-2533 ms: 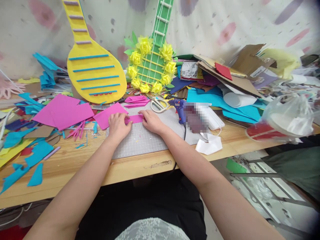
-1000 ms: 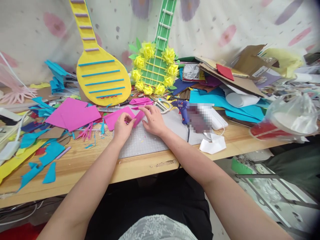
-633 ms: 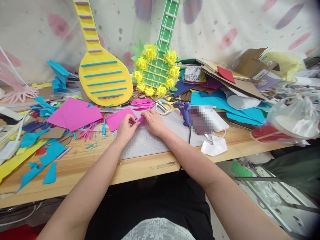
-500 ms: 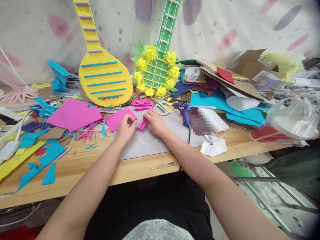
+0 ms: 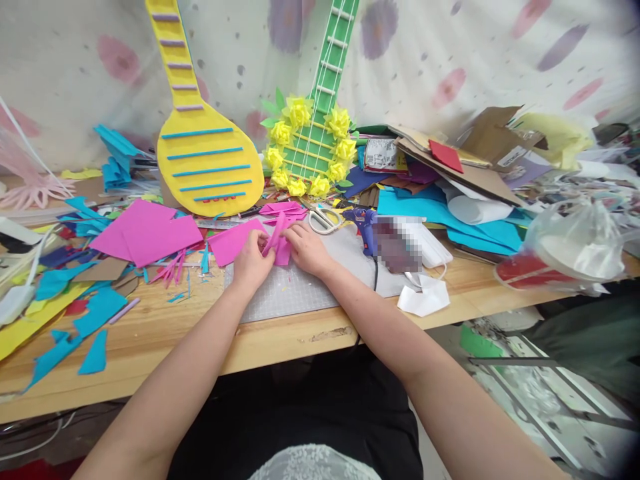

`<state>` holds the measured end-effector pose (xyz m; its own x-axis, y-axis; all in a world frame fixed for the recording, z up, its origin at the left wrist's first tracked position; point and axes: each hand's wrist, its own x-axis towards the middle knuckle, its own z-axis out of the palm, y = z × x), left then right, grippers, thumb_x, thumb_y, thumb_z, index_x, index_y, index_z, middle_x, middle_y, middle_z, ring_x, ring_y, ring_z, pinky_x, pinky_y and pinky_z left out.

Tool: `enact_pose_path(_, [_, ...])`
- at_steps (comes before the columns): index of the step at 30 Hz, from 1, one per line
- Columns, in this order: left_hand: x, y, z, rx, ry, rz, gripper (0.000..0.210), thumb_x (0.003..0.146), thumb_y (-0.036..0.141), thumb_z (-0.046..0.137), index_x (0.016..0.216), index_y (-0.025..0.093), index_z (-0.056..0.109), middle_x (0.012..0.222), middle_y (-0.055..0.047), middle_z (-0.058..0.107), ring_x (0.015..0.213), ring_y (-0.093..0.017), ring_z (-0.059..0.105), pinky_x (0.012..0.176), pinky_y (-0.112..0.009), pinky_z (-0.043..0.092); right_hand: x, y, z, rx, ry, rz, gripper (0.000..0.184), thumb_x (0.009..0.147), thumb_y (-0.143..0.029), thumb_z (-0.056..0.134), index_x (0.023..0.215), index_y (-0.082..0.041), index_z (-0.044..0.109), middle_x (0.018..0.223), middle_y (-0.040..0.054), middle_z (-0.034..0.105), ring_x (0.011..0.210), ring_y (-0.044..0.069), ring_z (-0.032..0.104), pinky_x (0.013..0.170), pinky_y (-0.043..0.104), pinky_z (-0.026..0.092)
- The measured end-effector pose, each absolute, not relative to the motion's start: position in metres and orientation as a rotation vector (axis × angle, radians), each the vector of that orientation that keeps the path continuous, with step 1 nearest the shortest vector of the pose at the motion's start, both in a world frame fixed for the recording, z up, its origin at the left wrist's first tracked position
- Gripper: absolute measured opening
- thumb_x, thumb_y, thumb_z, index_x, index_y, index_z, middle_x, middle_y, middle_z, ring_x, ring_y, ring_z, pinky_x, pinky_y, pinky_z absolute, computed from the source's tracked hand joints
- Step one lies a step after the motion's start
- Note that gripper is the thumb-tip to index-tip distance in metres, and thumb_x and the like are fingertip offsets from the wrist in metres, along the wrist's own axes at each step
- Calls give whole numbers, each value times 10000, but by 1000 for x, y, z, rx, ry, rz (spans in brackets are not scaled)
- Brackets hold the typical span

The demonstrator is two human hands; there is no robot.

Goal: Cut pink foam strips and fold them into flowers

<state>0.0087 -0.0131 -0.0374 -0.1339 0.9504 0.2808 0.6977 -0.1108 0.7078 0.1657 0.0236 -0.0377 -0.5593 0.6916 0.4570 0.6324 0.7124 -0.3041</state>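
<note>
Between my hands is a folded piece of magenta paper [image 5: 282,248], one flap of it standing up. My left hand [image 5: 253,259] is closed, pinching the raised flap at its left side. My right hand [image 5: 306,248] grips the same paper from the right, its fingers partly covering it. Both hands are over a grey cutting mat [image 5: 280,297]. Just left of my left hand lies a flat magenta sheet [image 5: 231,243]. Behind my hands sit several folded magenta pieces [image 5: 283,210] and a pair of scissors [image 5: 325,221] with pale handles.
A blue glue gun [image 5: 367,227] lies right of the scissors. Yellow [image 5: 210,160] and green [image 5: 320,143] paper instruments stand at the back. Magenta sheets [image 5: 155,233] and blue scraps [image 5: 100,310] cover the left side. A bagged red-and-white cup [image 5: 530,267] stands at the right edge.
The magenta paper has been opened up, with a flap now raised between my hands. My left hand has moved in and grips it; my right hand stays nearly in place.
</note>
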Motion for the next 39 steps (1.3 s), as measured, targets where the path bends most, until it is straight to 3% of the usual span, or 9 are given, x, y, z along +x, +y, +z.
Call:
enact_pose_path(5, [6, -10, -41, 1829, 1930, 1070, 166, 769, 226, 516, 931, 230, 478, 884, -17, 588, 746, -164, 579, 700, -309, 453, 173, 23, -38, -878, -2493, 154, 169, 798, -140, 540, 889, -189, 673, 1031, 79, 619, 1081, 231, 417, 972, 398, 354])
enact_pose_path(9, [4, -13, -38, 2016, 1998, 976, 338, 752, 200, 538, 1088, 237, 541, 1050, -80, 512, 952, -225, 547, 829, -365, 455, 176, 21, -38, -917, -2522, 275, 155, 846, -209, 544, 917, -193, 680, 974, 62, 655, 1022, 213, 482, 930, 375, 369])
enact_pose_path(12, [1, -16, -38, 2162, 1967, 965, 360, 719, 202, 599, 1078, 219, 593, 1072, -107, 451, 1091, -272, 465, 964, -408, 397, 175, 23, -39, -927, -2502, 357, 167, 863, -228, 540, 951, -178, 673, 1000, 68, 656, 998, 194, 514, 925, 352, 374])
enact_pose_path(20, [-2, -15, -46, 2151, 1883, 929, 192, 698, 180, 625, 887, 211, 633, 928, -68, 464, 1004, -251, 482, 953, -417, 408, 167, 28, -44, -1102, -2320, 522, 175, 837, -196, 567, 990, -157, 643, 882, 52, 659, 884, 164, 553, 842, 301, 407])
enact_pose_path(31, [-1, -13, -45, 2200, 1874, 802, 123, 704, 194, 598, 801, 208, 673, 878, -62, 486, 961, -242, 478, 911, -385, 413, 165, 26, -50, -1168, -2242, 440, 267, 788, -151, 559, 1051, -166, 598, 816, 18, 658, 854, 171, 523, 858, 306, 381])
enact_pose_path(39, [2, -14, -42, 2186, 1902, 762, 138, 715, 216, 580, 806, 207, 683, 873, -67, 504, 955, -244, 480, 906, -382, 411, 161, 26, -49, -1275, -2211, 503, 219, 805, -170, 531, 1018, -167, 585, 775, 7, 642, 797, 158, 526, 823, 297, 382])
